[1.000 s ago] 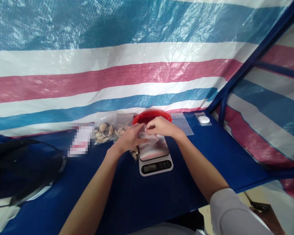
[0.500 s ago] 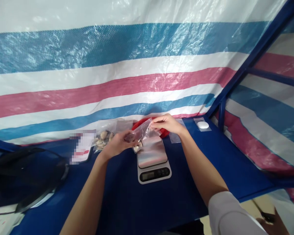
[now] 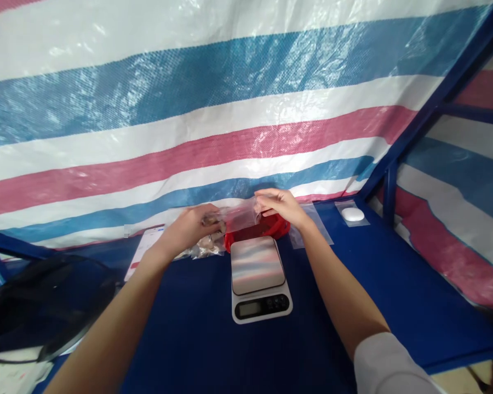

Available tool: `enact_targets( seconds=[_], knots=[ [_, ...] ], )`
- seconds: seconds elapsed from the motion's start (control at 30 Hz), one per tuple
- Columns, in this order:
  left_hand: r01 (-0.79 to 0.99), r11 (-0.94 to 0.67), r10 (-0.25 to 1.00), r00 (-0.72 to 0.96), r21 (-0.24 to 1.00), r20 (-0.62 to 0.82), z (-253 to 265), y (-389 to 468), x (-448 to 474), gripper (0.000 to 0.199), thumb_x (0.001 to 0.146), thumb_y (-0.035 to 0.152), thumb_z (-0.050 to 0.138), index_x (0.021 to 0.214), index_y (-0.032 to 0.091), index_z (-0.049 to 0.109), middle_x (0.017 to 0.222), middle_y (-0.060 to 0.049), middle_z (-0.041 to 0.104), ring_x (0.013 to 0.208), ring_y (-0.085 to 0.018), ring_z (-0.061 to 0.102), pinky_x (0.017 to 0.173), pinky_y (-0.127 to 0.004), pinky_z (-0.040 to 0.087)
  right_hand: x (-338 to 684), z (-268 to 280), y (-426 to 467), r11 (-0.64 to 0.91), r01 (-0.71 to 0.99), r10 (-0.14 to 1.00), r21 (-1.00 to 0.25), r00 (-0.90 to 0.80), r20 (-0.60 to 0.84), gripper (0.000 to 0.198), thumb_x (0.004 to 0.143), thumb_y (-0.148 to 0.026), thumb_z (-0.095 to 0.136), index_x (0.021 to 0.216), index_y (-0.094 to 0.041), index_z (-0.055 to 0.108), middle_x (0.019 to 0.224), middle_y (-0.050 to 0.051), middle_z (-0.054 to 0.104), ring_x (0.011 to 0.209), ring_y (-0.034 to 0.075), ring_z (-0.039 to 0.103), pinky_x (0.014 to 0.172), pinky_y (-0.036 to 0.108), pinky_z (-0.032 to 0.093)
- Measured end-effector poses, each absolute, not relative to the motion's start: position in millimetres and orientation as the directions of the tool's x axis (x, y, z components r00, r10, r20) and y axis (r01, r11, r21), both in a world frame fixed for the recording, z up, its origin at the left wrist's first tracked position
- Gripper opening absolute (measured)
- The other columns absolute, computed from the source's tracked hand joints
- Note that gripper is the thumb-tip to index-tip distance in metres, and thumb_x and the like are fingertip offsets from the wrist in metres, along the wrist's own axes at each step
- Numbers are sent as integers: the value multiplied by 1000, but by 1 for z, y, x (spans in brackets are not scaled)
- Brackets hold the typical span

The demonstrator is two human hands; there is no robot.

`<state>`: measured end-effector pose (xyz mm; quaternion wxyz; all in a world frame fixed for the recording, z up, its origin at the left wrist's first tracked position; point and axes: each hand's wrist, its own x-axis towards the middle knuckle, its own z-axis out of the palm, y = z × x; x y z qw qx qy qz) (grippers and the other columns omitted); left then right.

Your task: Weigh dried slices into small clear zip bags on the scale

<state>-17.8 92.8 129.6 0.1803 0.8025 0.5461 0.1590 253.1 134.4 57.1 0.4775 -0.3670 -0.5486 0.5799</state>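
A clear plastic bag [image 3: 241, 214] is stretched sideways between my hands, above a red basket [image 3: 277, 229]. My left hand [image 3: 195, 225] is closed on the bag's left end, where pale brown pieces show through the film. The fingers of my right hand [image 3: 277, 207] pinch its other end. In front of the basket stands a white kitchen scale [image 3: 257, 268] with a shiny plate and a dark display strip. Partly behind my left hand lies another clear bag [image 3: 207, 247] with tan pieces in it.
A phone [image 3: 148, 246] lies left of the bags, partly behind my left forearm. A black round-rimmed object [image 3: 45, 306] and papers [image 3: 14, 372] are at far left. On the right are a flat clear bag [image 3: 310, 224] and a white oval object [image 3: 352, 214]. Striped sheeting [image 3: 213, 153] rises behind.
The bag has gone from slanting over the scale to lying level over the basket. My left hand has moved left and up, turning over; my right hand keeps its pinch. The view has shifted slightly.
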Motion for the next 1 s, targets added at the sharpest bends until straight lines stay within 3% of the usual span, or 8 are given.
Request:
enact_targets(
  seconds=[0.13, 0.33, 0.57, 0.8, 1.0],
  knots=[
    [855, -374, 920, 392, 359, 24, 133, 104, -12, 33, 85, 48, 64, 106, 23, 70, 98, -6, 76, 84, -24, 70, 76, -32, 51, 253, 53, 137, 57, -117, 964, -991, -253, 86, 36, 81, -44, 75, 104, -17, 76, 85, 5, 78, 80, 17, 74, 73, 28, 61],
    [882, -353, 928, 372, 313, -1, 132, 118, -8, 36, 84, 51, 63, 109, 25, 69, 98, -6, 76, 86, -26, 71, 72, -31, 51, 257, 42, 141, 61, -40, 950, -997, -306, 70, 24, 84, -40, 71, 86, -17, 78, 83, 5, 77, 76, 16, 72, 70, 25, 59],
    [879, -279, 952, 305, 386, -6, 134, 130, -9, 47, 77, 52, 70, 115, 24, 69, 88, -4, 77, 77, -23, 71, 68, -30, 53, 254, 42, 142, -26, 40, 963, -999, -267, -36, 15, 86, -30, 68, 85, -20, 80, 78, 4, 76, 72, 15, 71, 65, 24, 59],
    [784, -193, 978, 205, 590, 47, 126, 132, -6, 36, 73, 55, 73, 92, 24, 76, 95, -4, 79, 83, -23, 74, 74, -30, 57, 256, 35, 147, -46, 93, 968, -995, -243, -68, 13, 86, -24, 69, 79, -18, 78, 77, 4, 76, 67, 13, 69, 61, 23, 59],
    [788, -249, 968, 227, 564, 111, 133, 133, -3, 37, 78, 57, 68, 87, 23, 79, 89, -4, 80, 84, -24, 73, 74, -29, 56, 257, 34, 147, -59, 96, 966, -994, -245, -81, 15, 87, -23, 66, 78, -18, 77, 78, 5, 77, 68, 15, 71, 65, 26, 61]
  ],
)
